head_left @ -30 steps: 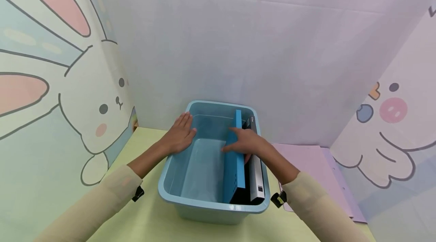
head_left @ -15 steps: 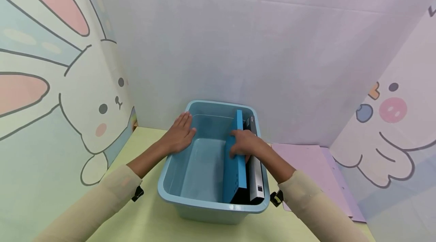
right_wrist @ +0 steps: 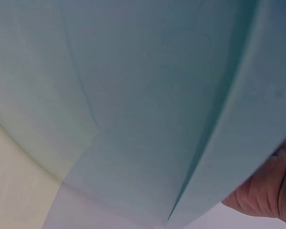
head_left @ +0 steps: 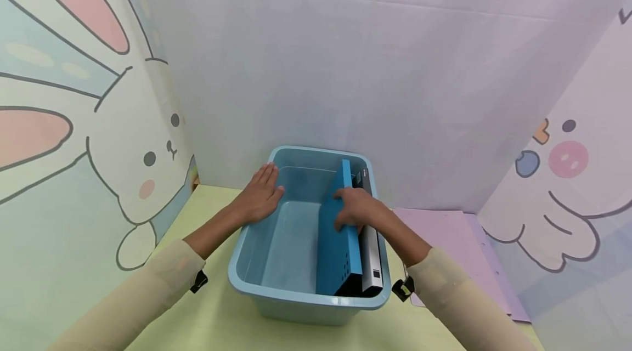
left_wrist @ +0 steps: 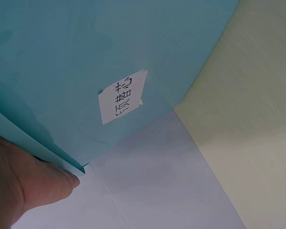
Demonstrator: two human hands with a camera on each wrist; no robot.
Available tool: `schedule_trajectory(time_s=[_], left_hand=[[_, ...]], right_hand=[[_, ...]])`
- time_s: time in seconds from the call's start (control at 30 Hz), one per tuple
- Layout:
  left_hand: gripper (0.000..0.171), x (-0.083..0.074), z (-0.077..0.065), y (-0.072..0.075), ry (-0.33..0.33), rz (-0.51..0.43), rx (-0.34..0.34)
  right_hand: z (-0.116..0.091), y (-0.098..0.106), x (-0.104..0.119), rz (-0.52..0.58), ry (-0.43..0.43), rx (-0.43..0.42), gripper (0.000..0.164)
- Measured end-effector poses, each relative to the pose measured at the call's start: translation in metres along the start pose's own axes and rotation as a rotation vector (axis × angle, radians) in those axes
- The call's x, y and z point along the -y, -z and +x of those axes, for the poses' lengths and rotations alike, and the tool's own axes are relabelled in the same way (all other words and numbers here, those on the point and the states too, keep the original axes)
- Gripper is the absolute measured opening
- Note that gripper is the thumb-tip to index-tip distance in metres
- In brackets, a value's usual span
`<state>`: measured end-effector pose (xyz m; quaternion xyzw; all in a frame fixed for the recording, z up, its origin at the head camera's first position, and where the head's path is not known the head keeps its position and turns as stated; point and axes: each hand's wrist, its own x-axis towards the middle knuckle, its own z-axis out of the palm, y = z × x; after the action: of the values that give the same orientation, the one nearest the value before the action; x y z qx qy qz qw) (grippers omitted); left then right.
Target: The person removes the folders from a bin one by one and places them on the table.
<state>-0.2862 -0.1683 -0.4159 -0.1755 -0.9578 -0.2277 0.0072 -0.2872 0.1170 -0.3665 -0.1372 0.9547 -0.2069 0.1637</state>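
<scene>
My left hand (head_left: 259, 194) lies with straight fingers along the left rim of a light blue plastic tub (head_left: 247, 279). Its wrist view shows fingers (left_wrist: 57, 183) over the rim and a paper label (left_wrist: 124, 97) on the tub's outer wall. Inside, my right hand (head_left: 357, 208) grips the upper edge of a blue slab-shaped file box (head_left: 331, 258) with a black end and small holes. The box stands on edge, its lower side leaning left. Beside it, against the right wall, is a silver and black file box (head_left: 370, 263). In the right wrist view, the rim partly hides the hand.
Pink and lilac folder-like sheets (head_left: 439, 252) lie on the pale yellow table (head_left: 197, 329) right of the tub. A lilac cloth wall (head_left: 316, 66) stands close behind, with cartoon-printed panels (head_left: 133, 148) at the sides.
My right hand has gone from spread fingers to gripping the blue file box's upper edge. The box now tilts, lower side swung left and near upper corner slightly right. My left hand stays put.
</scene>
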Motion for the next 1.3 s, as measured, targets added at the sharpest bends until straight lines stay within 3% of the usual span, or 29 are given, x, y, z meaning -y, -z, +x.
schedule_trajectory(time_s=[0.5,1.3], left_hand=[[0.071,0.0,0.001,0.0,0.005,0.007,0.002],[0.07,-0.001,0.0,-0.002,-0.002,0.008,-0.017]], right_hand=[[-0.006,0.01,-0.01,0.067,0.091,-0.025,0.079],[-0.022,0.024,-0.052,0.311,0.186,-0.097,0.077]])
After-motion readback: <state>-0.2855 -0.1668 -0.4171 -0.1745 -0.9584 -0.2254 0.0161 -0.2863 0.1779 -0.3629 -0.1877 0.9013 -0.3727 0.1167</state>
